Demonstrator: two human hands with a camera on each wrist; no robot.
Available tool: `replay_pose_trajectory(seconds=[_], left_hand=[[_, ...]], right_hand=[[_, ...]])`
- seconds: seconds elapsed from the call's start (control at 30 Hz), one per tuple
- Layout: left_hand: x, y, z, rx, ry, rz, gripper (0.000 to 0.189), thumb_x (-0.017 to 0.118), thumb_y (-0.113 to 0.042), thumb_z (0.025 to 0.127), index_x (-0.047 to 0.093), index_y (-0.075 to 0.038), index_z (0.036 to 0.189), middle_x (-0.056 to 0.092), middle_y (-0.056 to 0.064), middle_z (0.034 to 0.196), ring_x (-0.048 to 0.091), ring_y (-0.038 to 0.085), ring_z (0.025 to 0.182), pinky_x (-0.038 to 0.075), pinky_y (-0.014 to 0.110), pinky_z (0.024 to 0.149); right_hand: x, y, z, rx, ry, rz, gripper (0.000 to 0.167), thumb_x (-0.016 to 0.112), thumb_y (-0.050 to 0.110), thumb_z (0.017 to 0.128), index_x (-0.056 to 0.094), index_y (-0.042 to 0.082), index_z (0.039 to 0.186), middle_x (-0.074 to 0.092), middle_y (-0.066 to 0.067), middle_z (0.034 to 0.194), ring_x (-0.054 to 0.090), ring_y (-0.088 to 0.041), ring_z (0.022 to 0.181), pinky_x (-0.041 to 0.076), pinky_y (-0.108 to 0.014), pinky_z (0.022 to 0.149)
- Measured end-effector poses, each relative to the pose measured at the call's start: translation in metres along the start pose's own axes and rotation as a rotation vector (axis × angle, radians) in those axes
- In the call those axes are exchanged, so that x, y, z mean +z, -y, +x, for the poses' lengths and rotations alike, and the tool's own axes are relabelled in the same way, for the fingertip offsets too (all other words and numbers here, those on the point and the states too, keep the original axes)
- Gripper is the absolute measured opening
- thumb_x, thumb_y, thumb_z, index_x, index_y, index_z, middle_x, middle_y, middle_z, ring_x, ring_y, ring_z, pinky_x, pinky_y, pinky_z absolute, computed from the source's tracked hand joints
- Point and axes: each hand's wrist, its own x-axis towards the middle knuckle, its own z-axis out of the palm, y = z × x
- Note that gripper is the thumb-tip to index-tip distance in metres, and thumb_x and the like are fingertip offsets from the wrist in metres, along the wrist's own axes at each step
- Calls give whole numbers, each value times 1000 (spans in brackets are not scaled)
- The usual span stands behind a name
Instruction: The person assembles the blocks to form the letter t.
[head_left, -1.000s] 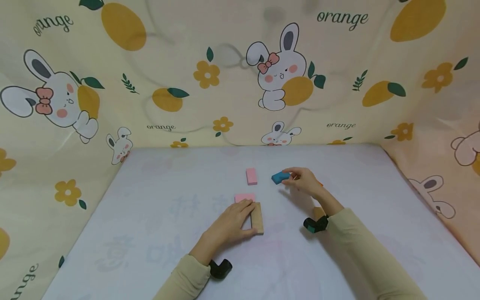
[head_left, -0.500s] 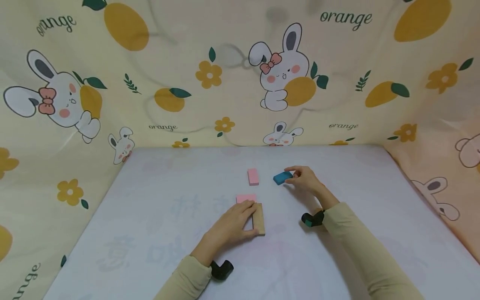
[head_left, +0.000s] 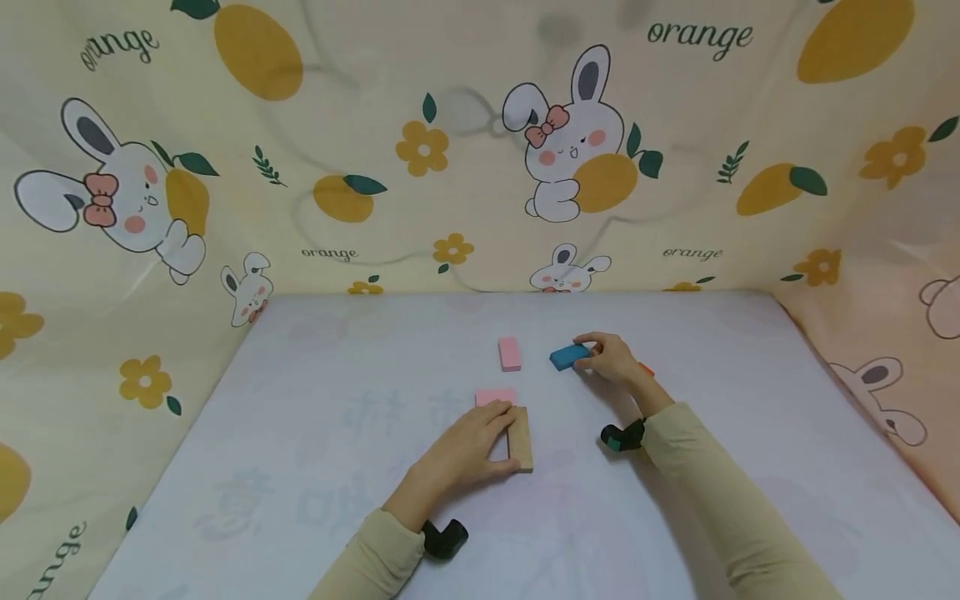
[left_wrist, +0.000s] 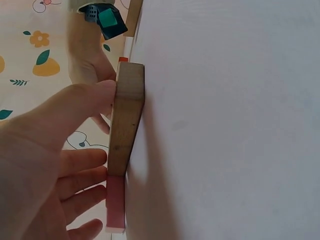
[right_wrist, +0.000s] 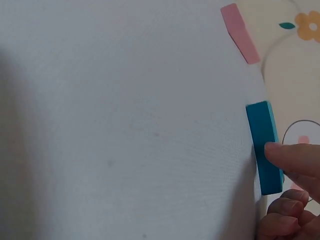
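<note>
In the head view my left hand (head_left: 467,446) holds an upright-lying wooden block (head_left: 520,440) on the white table, thumb at its near end and fingertips by its far end. A pink block (head_left: 495,397) lies crosswise against that far end, partly under the fingers; the left wrist view shows this pink block (left_wrist: 115,202) meeting the wooden block (left_wrist: 125,120). Farther back, my right hand (head_left: 611,360) pinches a blue block (head_left: 569,357) between thumb and fingers. The right wrist view shows the thumb on the broad side of the blue block (right_wrist: 265,147).
A second pink block (head_left: 509,354) lies left of the blue one. Behind my right wrist an orange piece (head_left: 647,369) peeks out. Another wooden piece (left_wrist: 132,19) shows near the right wrist in the left wrist view. A patterned cloth (head_left: 465,192) walls the table's back and sides.
My right forearm has shifted slightly left, covering a wooden piece seen near the wrist before. The blue block has turned a little in my fingers. My left hand stays put.
</note>
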Motion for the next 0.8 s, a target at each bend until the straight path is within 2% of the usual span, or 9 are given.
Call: replay_pose_trajectory(seconds=[0.2, 0.4, 0.67, 0.8], left_hand=[[1, 1, 1, 13, -8, 7, 71, 66, -46, 88, 44, -10, 145, 46, 7, 151, 43, 22, 141, 38, 38, 117], [2, 5, 2, 32, -12, 10, 74, 68, -47, 86, 44, -9, 145, 43, 9, 153, 42, 22, 142, 38, 40, 117], [-1, 5, 3, 30, 36, 67, 79, 67, -52, 84, 42, -10, 146, 43, 5, 154, 40, 21, 143, 36, 40, 118], [-2, 6, 4, 32, 57, 63, 79, 66, -53, 85, 40, -11, 147, 41, 6, 155, 36, 22, 146, 34, 42, 119]], right_hand=[[0, -5, -2, 18, -11, 31, 47, 72, 13, 83, 56, -4, 124, 37, 1, 74, 38, -14, 72, 31, -25, 65], [-1, -6, -2, 2, 4, 19, 50, 72, 11, 83, 57, -1, 129, 37, 2, 71, 37, -14, 70, 30, -25, 63], [0, -4, -3, 39, 21, 13, 46, 69, 13, 86, 59, 0, 129, 33, 2, 69, 36, -15, 71, 27, -27, 65], [1, -6, -4, 30, 17, -6, 46, 70, 15, 86, 59, -1, 128, 35, 2, 71, 37, -15, 74, 27, -28, 67]])
